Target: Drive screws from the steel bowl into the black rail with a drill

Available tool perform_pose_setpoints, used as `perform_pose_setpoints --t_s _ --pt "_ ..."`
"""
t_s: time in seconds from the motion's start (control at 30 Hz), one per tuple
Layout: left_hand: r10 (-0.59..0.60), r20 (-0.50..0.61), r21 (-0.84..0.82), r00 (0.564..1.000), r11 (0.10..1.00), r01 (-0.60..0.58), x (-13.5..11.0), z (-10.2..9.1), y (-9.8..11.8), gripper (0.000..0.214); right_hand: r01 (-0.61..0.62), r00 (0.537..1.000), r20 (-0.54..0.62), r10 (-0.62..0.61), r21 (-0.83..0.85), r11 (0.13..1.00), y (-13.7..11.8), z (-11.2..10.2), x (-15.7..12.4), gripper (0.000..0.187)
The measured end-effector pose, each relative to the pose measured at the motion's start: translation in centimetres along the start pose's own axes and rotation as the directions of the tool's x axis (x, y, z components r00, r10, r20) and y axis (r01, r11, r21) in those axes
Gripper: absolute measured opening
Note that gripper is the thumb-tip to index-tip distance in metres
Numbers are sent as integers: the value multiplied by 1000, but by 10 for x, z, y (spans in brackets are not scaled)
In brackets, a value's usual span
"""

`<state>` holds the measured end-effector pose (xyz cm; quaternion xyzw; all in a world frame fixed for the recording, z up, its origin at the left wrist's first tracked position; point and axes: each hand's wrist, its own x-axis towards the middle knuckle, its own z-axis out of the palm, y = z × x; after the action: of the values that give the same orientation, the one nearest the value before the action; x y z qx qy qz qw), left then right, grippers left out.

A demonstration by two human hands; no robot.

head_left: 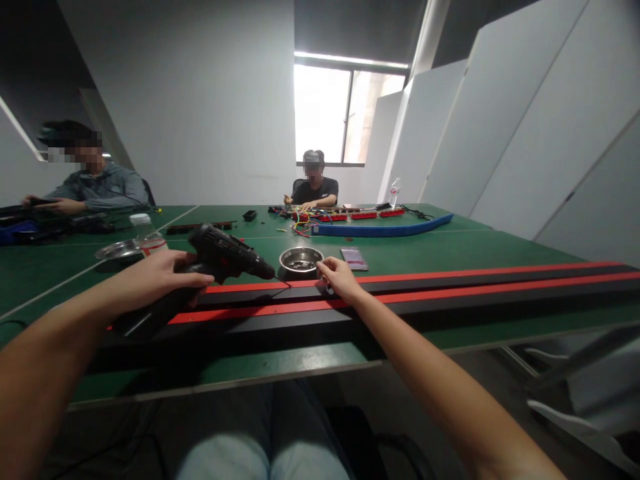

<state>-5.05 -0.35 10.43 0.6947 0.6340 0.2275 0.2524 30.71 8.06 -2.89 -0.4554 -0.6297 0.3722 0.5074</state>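
My left hand (165, 277) is wrapped round the handle of a black cordless drill (225, 253). The drill's thin bit points right and slightly down, its tip close to the far red-and-black bar (400, 280). At the right rim of a steel bowl (301, 251), my right hand (339, 279) has its thumb and fingertips pinched together; anything between them is too small to name. Small dark pieces lie in the bowl. A second red-and-black bar (450, 295) runs alongside, nearer to me, and passes beneath both forearms.
A flat purple-grey packet (354, 259) lies right of the bowl. A capped bottle (147, 235) and a metal dish (117, 251) are at the left. Farther back are a blue strip (385, 230), wires and red parts (363, 215). Two people sit beyond the green table (310, 360).
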Motion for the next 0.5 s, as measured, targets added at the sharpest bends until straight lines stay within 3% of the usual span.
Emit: perform_pose_setpoints --t_s 0.1,0.23,0.37,0.5 --pt "46 71 112 996 992 -54 11 -8 21 59 1 1000 7 -1 -4 1000 -1 0 -1 28" --pt "53 208 122 977 989 -79 31 -15 55 57 1 1000 15 -1 -7 1000 -2 -1 -2 28" --pt "137 196 205 971 963 -177 47 -20 92 47 11 1000 16 -10 -9 1000 -4 -2 -3 31" --pt "73 201 145 977 984 -103 56 -22 117 36 -29 999 23 28 18 999 -6 -1 -3 31"
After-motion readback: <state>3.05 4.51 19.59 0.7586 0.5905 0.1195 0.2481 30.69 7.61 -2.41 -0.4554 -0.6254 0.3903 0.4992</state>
